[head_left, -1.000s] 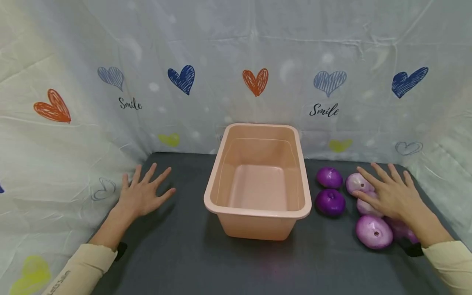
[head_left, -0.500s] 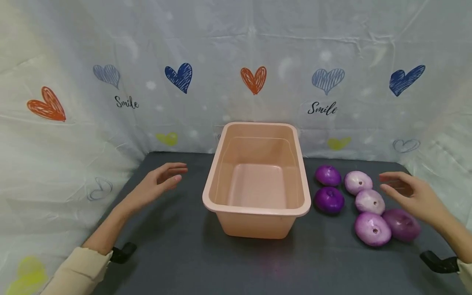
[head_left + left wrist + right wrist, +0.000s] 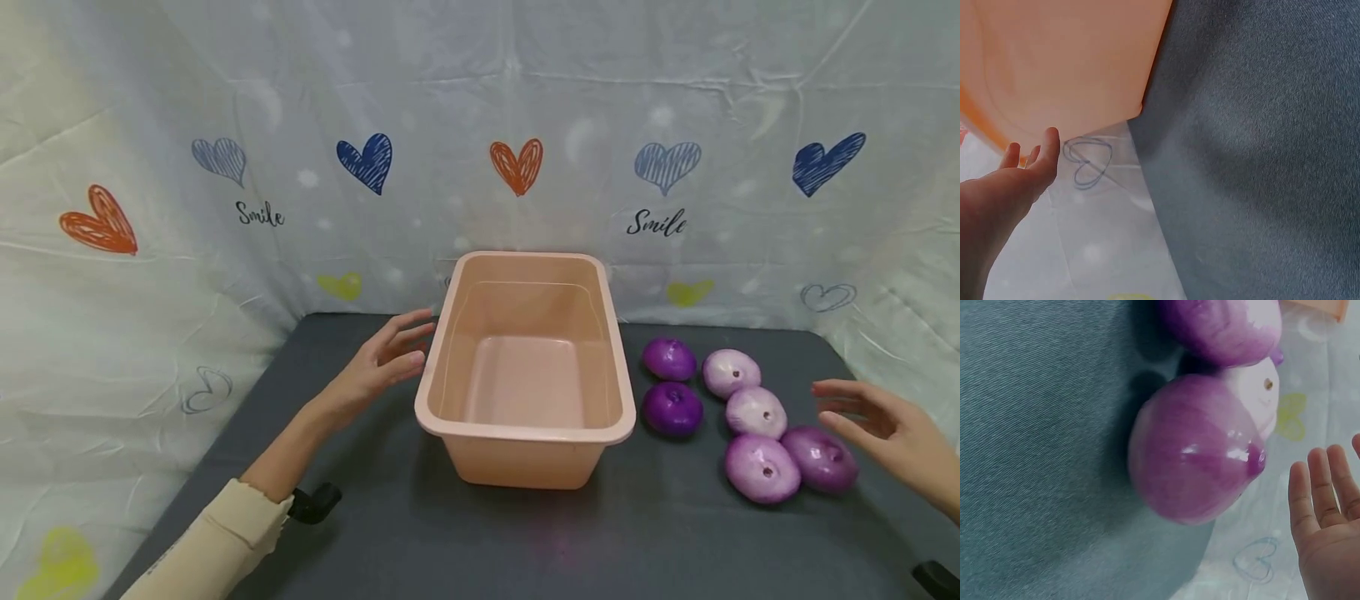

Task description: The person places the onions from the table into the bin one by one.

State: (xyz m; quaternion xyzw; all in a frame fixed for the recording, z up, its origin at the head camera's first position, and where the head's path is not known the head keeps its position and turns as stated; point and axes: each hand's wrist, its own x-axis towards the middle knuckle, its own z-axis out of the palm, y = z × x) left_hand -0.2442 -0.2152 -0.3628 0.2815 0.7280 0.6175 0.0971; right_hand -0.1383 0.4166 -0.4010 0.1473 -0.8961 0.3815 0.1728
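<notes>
Since half a second ago, the left hand (image 3: 367,373) and right hand (image 3: 892,435) have shifted rightward, fingers loosely extended, holding nothing. Left fingertips meet or near the peach plastic basin (image 3: 525,461), contact unclear; right fingertips are near six red onions (image 3: 756,412), right of the basin.

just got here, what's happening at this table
A person is working bare-handed at a dark table with a peach tub in the middle. Their left hand is right by the tub's left rim; I can't tell whether it touches. Their right hand is off to the right, beside six of what look like purple onions, and holds nothing. All six lie on the table to the right of the tub, none inside it.
</notes>
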